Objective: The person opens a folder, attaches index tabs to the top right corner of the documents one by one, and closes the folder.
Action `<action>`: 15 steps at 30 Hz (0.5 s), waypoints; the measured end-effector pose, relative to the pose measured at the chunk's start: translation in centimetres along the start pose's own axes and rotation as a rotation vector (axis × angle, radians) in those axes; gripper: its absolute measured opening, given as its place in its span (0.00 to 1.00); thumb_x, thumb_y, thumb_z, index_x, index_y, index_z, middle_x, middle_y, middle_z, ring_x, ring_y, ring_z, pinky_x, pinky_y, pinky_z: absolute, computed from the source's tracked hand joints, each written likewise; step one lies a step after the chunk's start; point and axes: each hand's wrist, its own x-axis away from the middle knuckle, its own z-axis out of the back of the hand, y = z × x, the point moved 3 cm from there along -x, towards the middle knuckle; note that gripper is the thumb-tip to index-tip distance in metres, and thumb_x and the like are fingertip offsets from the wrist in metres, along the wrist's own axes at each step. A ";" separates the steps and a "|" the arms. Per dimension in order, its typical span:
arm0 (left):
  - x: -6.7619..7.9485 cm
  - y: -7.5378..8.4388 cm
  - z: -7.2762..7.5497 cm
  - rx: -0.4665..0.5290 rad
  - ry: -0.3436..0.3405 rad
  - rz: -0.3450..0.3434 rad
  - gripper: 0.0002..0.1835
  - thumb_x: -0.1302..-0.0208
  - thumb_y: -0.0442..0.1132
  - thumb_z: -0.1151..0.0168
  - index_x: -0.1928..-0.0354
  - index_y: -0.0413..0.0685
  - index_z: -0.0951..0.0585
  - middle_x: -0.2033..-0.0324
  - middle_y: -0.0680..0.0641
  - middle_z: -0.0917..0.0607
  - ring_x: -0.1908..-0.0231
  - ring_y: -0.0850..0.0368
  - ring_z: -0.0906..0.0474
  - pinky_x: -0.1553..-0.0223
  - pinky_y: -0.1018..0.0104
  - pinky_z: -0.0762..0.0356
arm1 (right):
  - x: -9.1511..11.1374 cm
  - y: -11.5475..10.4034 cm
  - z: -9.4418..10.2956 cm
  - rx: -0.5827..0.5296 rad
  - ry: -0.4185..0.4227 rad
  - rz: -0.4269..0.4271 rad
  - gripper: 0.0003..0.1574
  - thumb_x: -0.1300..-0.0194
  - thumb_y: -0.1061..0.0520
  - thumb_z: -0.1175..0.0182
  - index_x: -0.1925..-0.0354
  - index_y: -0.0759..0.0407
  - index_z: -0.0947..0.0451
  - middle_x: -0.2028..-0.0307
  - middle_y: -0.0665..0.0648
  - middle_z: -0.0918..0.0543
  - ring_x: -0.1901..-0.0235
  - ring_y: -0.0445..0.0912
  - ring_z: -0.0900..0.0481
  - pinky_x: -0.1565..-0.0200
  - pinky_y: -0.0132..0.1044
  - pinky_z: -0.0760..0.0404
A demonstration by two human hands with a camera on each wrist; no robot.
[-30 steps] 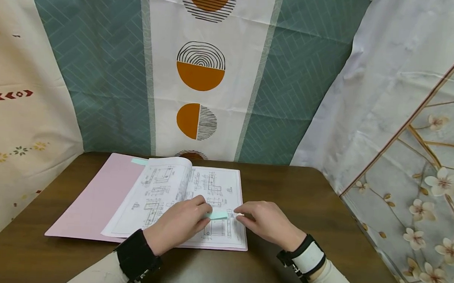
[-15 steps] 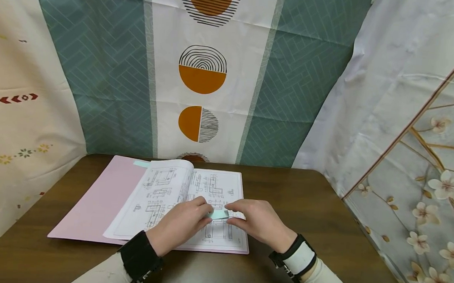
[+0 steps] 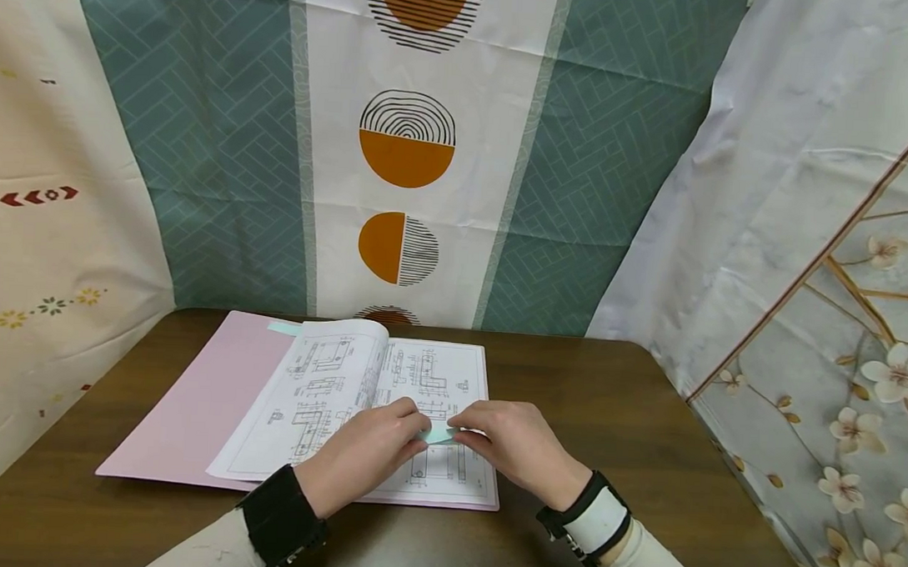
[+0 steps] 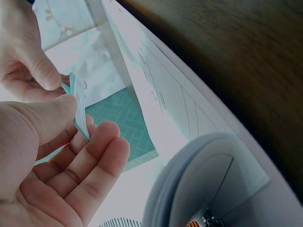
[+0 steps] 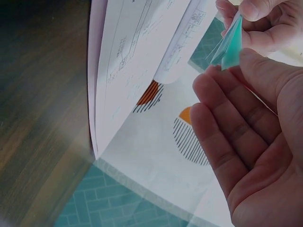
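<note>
Between my two hands is a small teal sticky note (image 3: 439,436), held over the right page of an open book of technical drawings (image 3: 428,374). My left hand (image 3: 369,447) pinches its left end between thumb and fingers. At the other end, my right hand (image 3: 514,444) has thumb and forefinger on the teal paper. Seen from the left wrist, the note (image 4: 80,104) shows a pale printed face and a green edge. From the right wrist, a teal flap (image 5: 232,49) stands apart from a paler layer.
The book's pink cover (image 3: 186,416) lies spread to the left on the brown wooden table (image 3: 571,379). Another teal strip (image 3: 284,328) sticks near the cover's top edge. The left pages (image 3: 323,387) curl up along the spine. Patterned cloth (image 3: 402,265) hangs behind the table.
My right hand has moved left from beside the sticky note and now pinches its right end. My left hand keeps its grip; the book lies as before.
</note>
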 end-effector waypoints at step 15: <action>0.0 0.1 0.0 0.021 -0.020 0.011 0.13 0.29 0.42 0.22 0.47 0.47 0.09 0.56 0.52 0.13 0.61 0.61 0.17 0.54 0.65 0.13 | 0.1 0.0 -0.2 0.013 -0.029 0.003 0.16 0.34 0.53 0.18 0.48 0.51 0.06 0.55 0.47 0.06 0.59 0.40 0.09 0.57 0.35 0.12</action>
